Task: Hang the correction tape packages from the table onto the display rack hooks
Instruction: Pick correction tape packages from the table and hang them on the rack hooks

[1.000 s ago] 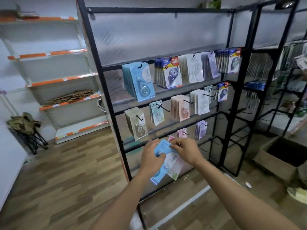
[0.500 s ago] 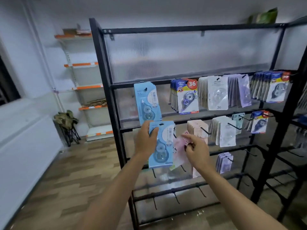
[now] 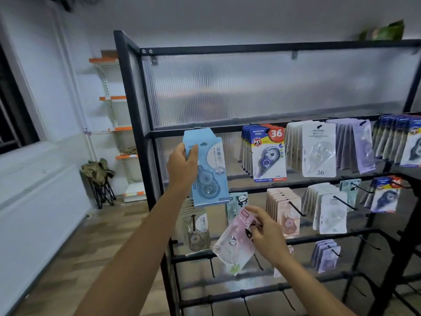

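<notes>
Pale blue correction tape package (image 3: 208,172) pinched at left edge by left hand (image 3: 181,165), raised at top-row hook level on display rack (image 3: 133,92). Right hand (image 3: 266,236) fingers closed on pink panda package (image 3: 237,242), lower. Likely light, stiff card, slick blister; grip the card edge, keep hang hole clear.

Left arm: I see it bare from the lower frame edge to the wrist, no sleeve, watch or band on it.
Right arm: bare as well, no sleeve or cuff showing anywhere along the forearm.
Left hand (image 3: 182,164): no glove, no ring that I can make out; thumb and knuckles are in plain view.
Right hand (image 3: 266,236): ungloved too, fingers bare; the nails are too blurred for me to judge.
Clothing: none of it enters my view; both arms leave the frame before any fabric appears.
</notes>
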